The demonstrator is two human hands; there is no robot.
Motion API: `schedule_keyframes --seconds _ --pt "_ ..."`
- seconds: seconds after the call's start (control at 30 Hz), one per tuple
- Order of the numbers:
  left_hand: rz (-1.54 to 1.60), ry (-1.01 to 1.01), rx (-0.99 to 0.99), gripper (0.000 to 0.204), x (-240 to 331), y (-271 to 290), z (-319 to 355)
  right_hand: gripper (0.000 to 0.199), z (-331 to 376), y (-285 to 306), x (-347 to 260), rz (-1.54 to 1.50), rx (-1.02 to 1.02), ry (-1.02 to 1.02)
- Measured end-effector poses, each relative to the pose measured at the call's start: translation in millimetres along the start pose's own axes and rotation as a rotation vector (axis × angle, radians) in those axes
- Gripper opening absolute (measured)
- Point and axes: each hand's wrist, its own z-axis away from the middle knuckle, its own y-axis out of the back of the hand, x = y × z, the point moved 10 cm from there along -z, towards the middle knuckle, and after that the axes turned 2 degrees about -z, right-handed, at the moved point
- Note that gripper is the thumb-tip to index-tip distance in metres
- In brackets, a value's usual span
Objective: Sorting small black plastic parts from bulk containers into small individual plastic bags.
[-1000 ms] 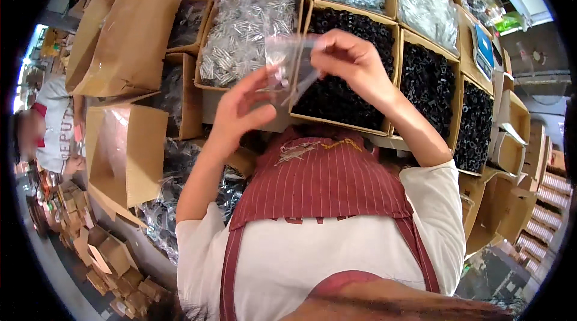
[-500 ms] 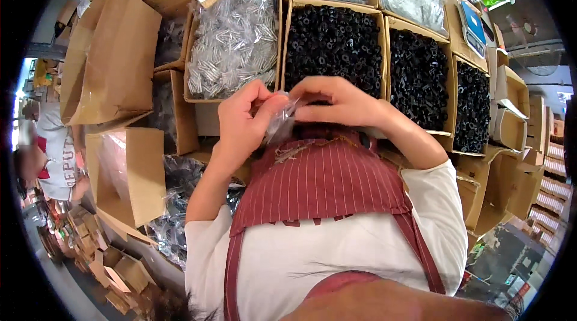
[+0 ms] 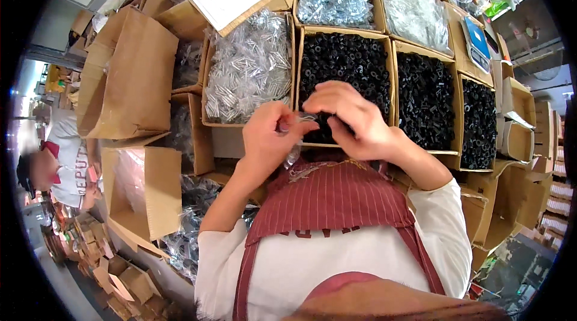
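Head view: left hand [image 3: 267, 137] and right hand [image 3: 351, 118] pinching clear bag [image 3: 296, 125] between them, hanging downward, over box of black parts [image 3: 342, 62].

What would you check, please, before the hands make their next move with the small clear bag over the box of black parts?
1. Both hands on the bag: left hand and right hand pinch the small clear bag: ok.
2. Bag held above the box of black parts, so spills likely land inside: ok.
3. Bag mouth open or sealed: hidden by fingers: cannot tell.
4. What the bag holds: cannot tell.
5. Neighbouring box of clear packets apart from the hands: ok.
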Motion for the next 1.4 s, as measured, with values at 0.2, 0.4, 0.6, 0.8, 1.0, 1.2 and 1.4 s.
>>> schedule_keyframes --seconds 0.2,0.4,0.6,0.8,1.0,1.2,1.4 --pt "-0.144 -0.137 -0.002 0.034 20.1 -5.2 -8.4 0.053 11.1 -23.7 14.2 0.02 -0.119 -0.018" --pt "-0.257 -0.306 -0.051 0.046 22.5 -16.6 -5.4 0.059 29.4 -49.4 37.8 -0.275 -0.429 -0.237" --pt "-0.411 -0.466 -0.034 0.061 15.6 -27.1 -7.9 0.068 35.7 -54.2 35.1 -0.098 -0.541 -0.188" --pt "-0.324 -0.613 -0.078 0.05 39.2 -42.9 2.1 0.036 34.8 -70.3 23.2 0.154 -0.512 0.019" --pt "-0.241 -0.553 -0.068 0.041 8.1 -43.9 -2.0 0.028 25.5 -48.3 40.4 -0.057 -0.267 -0.074" --pt "-0.053 -0.121 -0.107 0.04 -53.3 -42.0 -1.4 0.051 52.6 -12.3 134.0 0.876 -0.14 -0.377" --pt "0.048 -0.084 -0.117 0.035 -44.9 -39.2 5.7 0.051 67.2 -17.3 137.9 0.86 -0.078 -0.37"
